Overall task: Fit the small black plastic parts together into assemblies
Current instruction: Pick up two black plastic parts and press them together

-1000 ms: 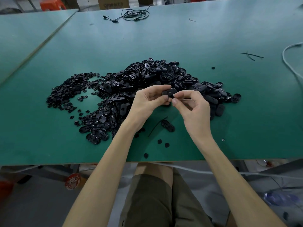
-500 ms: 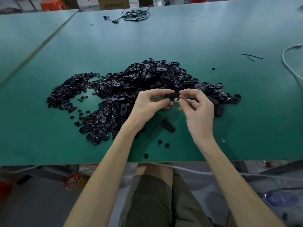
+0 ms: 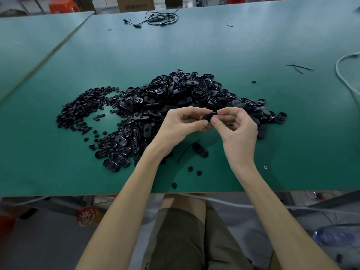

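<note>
Head view is showing me pinching one black oval part [image 3: 208, 116] between both hands, above the near half of the green table [image 3: 194, 45] and just in front of the big pile of oval shells [image 3: 185, 90]. My left hand [image 3: 181, 125] is gripping the part's left end, forefinger curling over the top and thumb underneath. My right hand [image 3: 237, 129] is pinching the right end between thumb and forefinger tips. The part's long axis is running across me, left to right, with the right end tilting slightly up. My fingertips are hiding most of it, so I cannot tell which face is pointing up.

The shells in the pile are looking like smooth, glossy black plastic, rounded oblongs, many with a small hole in the middle. To the left, a flatter heap of small round pieces [image 3: 81, 108] is spreading out. The tabletop is looking matte and flat. Below my hands one loose oval shell [image 3: 199, 150] is lying beside a thin black strip [image 3: 187, 151], with small round discs [image 3: 190, 168] nearer the table's edge.
</note>
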Tool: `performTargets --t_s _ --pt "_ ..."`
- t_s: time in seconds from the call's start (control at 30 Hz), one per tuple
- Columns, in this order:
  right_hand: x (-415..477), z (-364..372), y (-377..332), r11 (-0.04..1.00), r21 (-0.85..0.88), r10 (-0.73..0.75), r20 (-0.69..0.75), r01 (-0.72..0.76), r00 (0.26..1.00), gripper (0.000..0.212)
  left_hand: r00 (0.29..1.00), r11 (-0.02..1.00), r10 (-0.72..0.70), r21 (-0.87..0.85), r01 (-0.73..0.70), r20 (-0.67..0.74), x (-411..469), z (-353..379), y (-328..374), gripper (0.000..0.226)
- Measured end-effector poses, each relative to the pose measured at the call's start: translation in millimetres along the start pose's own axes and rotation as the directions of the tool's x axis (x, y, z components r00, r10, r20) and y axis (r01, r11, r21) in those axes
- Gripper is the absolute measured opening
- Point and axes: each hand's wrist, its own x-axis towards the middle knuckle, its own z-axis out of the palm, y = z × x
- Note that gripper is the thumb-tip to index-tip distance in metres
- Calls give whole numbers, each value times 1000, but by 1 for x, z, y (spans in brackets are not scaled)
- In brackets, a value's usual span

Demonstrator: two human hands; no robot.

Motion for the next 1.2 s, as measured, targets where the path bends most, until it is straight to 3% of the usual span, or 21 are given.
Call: performTargets --t_s 0.8,1.0,1.2 --pt "-1 0 -3 998 -25 -50 38 50 998 27 999 999 26 -25 -25 43 3 -3 -6 28" --pt "1 -1 0 999 -31 -23 20 24 1000 36 999 999 32 -20 -31 27 2 -3 -5 25" --pt "1 0 1 1000 3 -14 68 14 998 21 999 999 30 -25 -30 33 2 -2 -4 25"
